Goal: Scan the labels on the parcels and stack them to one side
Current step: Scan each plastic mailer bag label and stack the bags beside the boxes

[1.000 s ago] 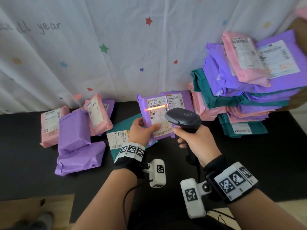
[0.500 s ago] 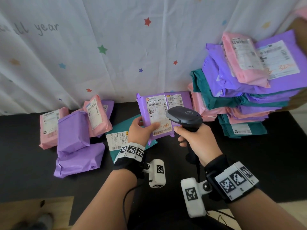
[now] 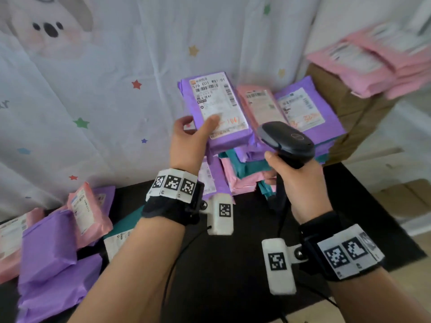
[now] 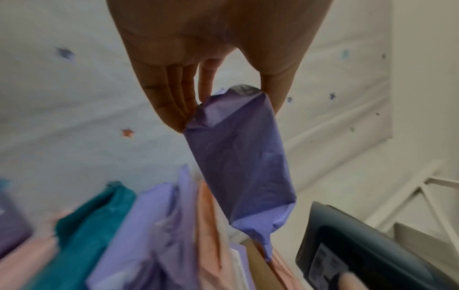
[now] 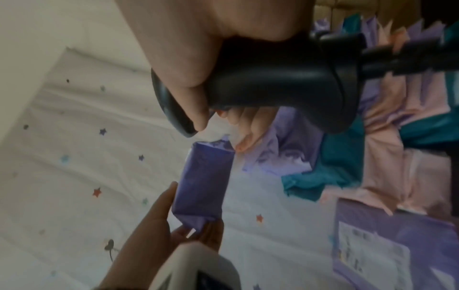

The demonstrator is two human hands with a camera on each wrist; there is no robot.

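from above only, purple parcel (image 3: 217, 113) shows its label (image 3: 218, 104).

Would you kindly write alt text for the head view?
The left hand holds a labelled purple parcel up beside a tall stack of parcels; the right hand grips a black scanner over a black table.

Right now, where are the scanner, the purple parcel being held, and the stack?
scanner (image 3: 288, 141), head view, top of its head
purple parcel (image 3: 217, 106), head view, its white label
stack (image 3: 300, 106), head view, top parcel's label
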